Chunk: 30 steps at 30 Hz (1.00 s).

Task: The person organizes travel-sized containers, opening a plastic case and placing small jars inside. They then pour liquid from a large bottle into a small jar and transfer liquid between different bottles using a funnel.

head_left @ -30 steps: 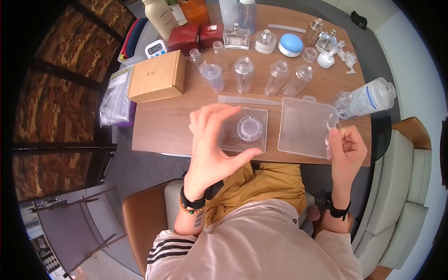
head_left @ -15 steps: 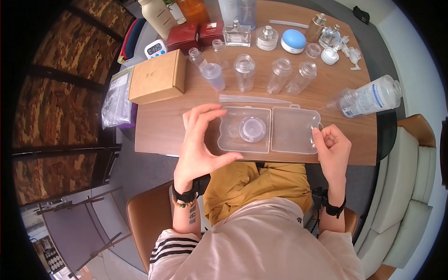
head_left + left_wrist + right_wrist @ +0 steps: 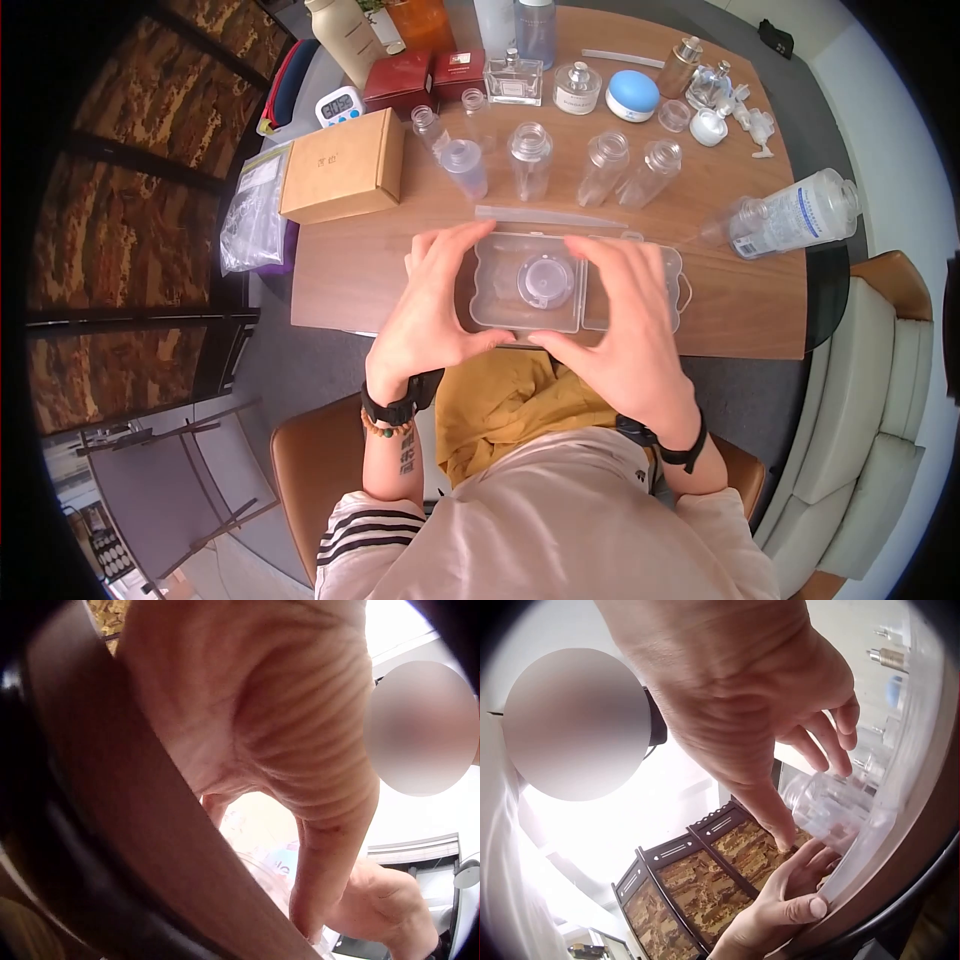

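A clear plastic case [image 3: 495, 310] lies unfolded near the front edge of the table, its lid half [image 3: 672, 285] on the right. Inside the left half sits a round translucent plastic piece [image 3: 546, 281] with a rim. My left hand [image 3: 420, 310] spans that half, fingertips at the far left corner, thumb along the near edge; the right wrist view shows the left thumb [image 3: 804, 908] against the clear edge. My right hand [image 3: 630, 330] arches over the hinge area with fingers and thumb spread, nothing between them, and hides part of the lid half.
Behind the case lies a flat clear strip [image 3: 545, 217]. Several clear bottles [image 3: 530, 165] stand beyond it. A cardboard box [image 3: 340, 165] is on the left; a large labelled bottle [image 3: 795, 215] lies on the right. Perfume bottles [image 3: 514, 80] and a blue-lidded jar [image 3: 632, 95] stand farther back.
The lid half has swung down flat on the right. My right hand has let go of its outer edge and moved left over the case. My left hand has come down at the left half.
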Each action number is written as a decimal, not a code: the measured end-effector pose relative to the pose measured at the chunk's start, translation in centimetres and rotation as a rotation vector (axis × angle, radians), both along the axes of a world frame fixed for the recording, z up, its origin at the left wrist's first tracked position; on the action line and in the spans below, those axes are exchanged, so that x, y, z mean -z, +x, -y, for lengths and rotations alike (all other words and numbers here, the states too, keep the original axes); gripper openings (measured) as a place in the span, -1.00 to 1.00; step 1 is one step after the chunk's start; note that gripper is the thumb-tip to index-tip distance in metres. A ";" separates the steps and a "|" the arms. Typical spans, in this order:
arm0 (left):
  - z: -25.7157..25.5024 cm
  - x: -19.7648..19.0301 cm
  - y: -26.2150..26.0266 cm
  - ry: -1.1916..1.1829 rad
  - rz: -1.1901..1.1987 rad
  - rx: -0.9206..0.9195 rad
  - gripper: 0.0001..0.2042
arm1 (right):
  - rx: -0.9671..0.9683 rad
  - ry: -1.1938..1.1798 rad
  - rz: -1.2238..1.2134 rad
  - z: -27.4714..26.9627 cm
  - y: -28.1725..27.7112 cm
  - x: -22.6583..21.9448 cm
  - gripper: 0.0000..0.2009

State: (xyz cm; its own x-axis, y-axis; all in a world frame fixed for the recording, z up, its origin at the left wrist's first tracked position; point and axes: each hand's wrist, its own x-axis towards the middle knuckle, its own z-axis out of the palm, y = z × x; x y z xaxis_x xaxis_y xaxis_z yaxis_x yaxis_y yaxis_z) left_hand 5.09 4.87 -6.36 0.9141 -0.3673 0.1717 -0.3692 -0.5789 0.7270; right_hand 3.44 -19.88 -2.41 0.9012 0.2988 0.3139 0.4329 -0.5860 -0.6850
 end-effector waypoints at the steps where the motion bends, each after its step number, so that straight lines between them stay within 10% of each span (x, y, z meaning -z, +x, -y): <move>1: -0.1 0.0 -0.1 -0.016 -0.035 -0.007 0.08 | -0.007 0.040 -0.008 -0.6 0.4 0.4 -0.29; 30: -0.7 2.3 -0.2 -0.260 0.135 -0.040 0.17 | 0.286 0.128 -0.144 4.9 -0.9 1.5 -0.36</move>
State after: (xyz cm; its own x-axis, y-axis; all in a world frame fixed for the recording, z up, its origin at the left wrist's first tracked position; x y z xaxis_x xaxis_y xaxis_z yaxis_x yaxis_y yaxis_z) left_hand 4.88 5.59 -8.67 0.8895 -0.2589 0.3766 -0.4533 -0.3956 0.7987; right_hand 2.59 -24.74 -3.89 0.9806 -0.0064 0.1959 0.1566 -0.5750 -0.8030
